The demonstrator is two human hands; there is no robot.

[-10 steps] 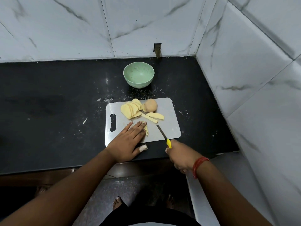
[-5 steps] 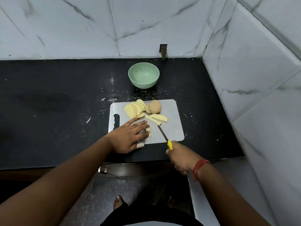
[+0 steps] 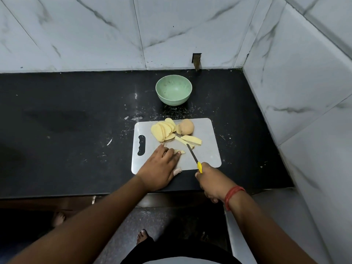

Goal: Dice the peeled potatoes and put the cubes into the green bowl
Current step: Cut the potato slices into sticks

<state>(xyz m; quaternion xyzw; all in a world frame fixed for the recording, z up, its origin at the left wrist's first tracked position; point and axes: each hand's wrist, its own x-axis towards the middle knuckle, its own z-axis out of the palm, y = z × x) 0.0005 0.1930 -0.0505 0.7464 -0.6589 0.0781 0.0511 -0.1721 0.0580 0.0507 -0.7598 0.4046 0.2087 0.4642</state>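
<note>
A white cutting board (image 3: 207, 149) lies on the black counter. On it are a fan of yellow potato slices (image 3: 163, 130), a round potato piece (image 3: 186, 127) and two or three cut strips (image 3: 191, 140). My left hand (image 3: 160, 168) rests on the board's near left part, its curled fingertips holding down a small potato strip (image 3: 180, 152). My right hand (image 3: 211, 180) grips a yellow-handled knife (image 3: 193, 156), whose blade points up-left toward the strips. The green bowl (image 3: 173, 90) stands behind the board with no potato visible in it.
Marble-tiled walls close off the counter at the back and on the right (image 3: 297, 92). The black counter (image 3: 66, 130) stretches to the left of the board, speckled with small white scraps. Its front edge runs just below the board, above my feet.
My left hand's fingers have curled down onto a small potato strip. The knife has shifted up toward the strips on the board.
</note>
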